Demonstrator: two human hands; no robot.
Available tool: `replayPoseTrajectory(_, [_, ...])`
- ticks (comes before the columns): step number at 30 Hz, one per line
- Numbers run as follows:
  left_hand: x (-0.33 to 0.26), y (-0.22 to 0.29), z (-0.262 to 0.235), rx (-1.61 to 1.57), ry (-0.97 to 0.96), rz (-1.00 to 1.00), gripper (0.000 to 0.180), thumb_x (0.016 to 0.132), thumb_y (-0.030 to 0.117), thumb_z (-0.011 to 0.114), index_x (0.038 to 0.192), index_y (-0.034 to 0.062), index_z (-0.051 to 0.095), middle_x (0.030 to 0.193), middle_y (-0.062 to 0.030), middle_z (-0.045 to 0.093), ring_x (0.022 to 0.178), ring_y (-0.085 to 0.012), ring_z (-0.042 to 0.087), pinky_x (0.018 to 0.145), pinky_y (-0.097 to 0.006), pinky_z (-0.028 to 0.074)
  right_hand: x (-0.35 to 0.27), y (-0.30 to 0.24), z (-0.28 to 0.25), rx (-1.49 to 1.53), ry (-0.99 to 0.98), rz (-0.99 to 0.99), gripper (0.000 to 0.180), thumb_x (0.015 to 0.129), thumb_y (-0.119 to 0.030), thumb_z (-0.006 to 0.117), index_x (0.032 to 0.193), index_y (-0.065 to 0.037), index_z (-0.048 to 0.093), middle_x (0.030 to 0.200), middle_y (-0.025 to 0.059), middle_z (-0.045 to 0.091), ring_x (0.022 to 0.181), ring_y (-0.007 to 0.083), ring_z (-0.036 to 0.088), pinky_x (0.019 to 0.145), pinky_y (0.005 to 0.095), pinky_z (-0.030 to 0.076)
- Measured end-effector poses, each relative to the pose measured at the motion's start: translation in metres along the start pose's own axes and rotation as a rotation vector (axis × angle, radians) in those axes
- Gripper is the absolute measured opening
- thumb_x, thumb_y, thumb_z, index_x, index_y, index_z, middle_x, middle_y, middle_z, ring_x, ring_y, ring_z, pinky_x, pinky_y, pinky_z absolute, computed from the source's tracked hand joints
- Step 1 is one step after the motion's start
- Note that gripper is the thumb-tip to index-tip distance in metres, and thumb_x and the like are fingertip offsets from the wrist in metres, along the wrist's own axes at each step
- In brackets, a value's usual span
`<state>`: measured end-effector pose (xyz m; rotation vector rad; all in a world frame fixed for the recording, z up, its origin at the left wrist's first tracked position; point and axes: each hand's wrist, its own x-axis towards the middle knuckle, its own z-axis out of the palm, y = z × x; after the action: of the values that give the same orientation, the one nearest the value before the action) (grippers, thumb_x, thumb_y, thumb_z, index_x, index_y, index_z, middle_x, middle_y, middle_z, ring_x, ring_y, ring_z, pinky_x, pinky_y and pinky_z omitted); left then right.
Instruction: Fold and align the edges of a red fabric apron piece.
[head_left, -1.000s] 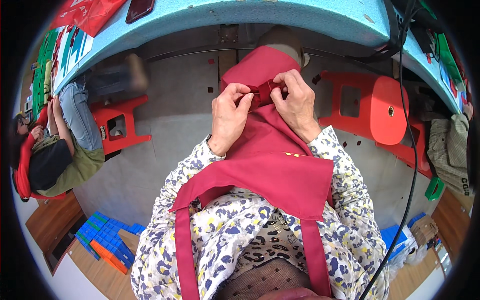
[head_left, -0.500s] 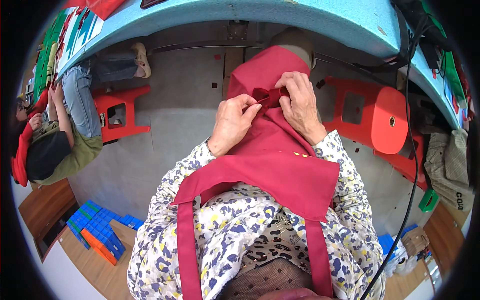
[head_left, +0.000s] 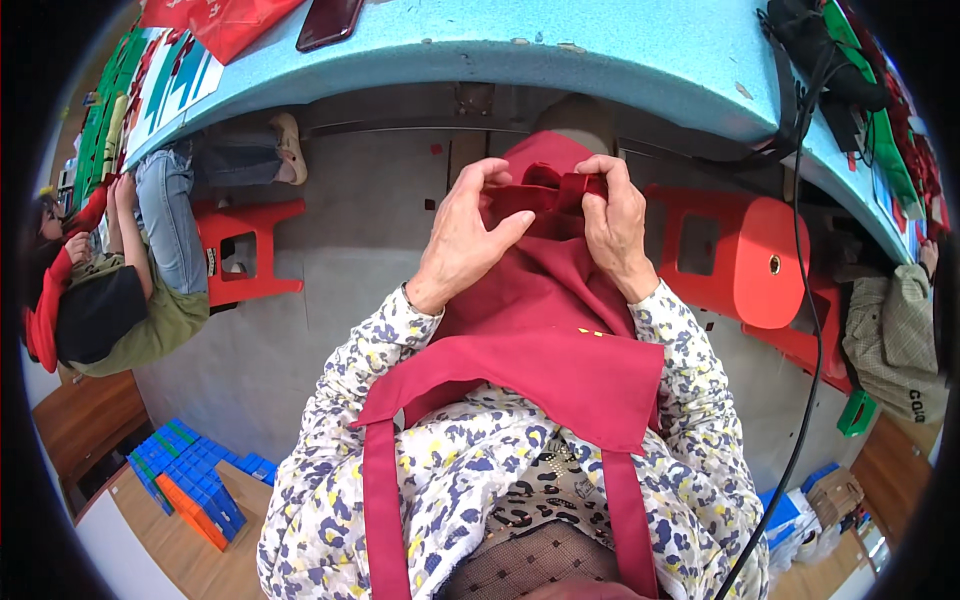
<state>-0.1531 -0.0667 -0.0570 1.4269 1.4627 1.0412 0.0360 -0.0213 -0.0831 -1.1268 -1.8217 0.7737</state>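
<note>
A dark red cloth (head_left: pixel 540 300) lies over my lap below the edge of a blue table (head_left: pixel 480 50). My left hand (head_left: pixel 462 240) pinches its bunched upper edge with thumb and fingers. My right hand (head_left: pixel 615 225) grips the same folded edge from the right, fingers curled over it. Both hands sit close together, just under the table rim. A red apron (head_left: pixel 520 385) with two straps hangs over my patterned top.
A dark phone (head_left: pixel 328 20) and a red bag (head_left: pixel 225 20) lie on the table. Red plastic stools stand left (head_left: pixel 250 245) and right (head_left: pixel 745 255). A seated person (head_left: pixel 110 290) is at the left. A black cable (head_left: pixel 805 300) hangs at the right. Blue and orange crates (head_left: pixel 185 485) sit lower left.
Both hands have spread slightly apart along the cloth's top edge, bunching the fold between them. The view has shifted so more of the table top shows.
</note>
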Motion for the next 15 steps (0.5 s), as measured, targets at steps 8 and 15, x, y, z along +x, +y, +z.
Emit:
replayPoseTrajectory(8, [0.033,0.061,0.003,-0.178,-0.214,-0.059,0.043,0.081,0.008,0.069,0.119,-0.0007,0.052,0.096,-0.0077,0.065,0.083,-0.0160,0.062,0.076,-0.028,0.050,0.032,-0.037,-0.043,-0.004,0.031,-0.096,0.029,0.075,0.007,0.045,0.102,0.001,0.053,0.095,0.0132,0.061,0.084,0.0232,0.062,0.077,0.0312,0.049])
replayPoseTrajectory(15, [0.040,0.092,0.014,-0.761,-0.108,-0.349,0.034,0.082,0.000,0.066,0.115,0.0021,0.055,0.093,-0.0022,0.064,0.072,-0.0051,0.057,0.057,-0.018,0.044,0.062,-0.054,-0.059,0.039,0.182,-0.062,0.029,0.076,0.006,0.046,0.104,0.000,0.050,0.093,0.0125,0.061,0.082,0.0220,0.062,0.076,0.0311,0.050])
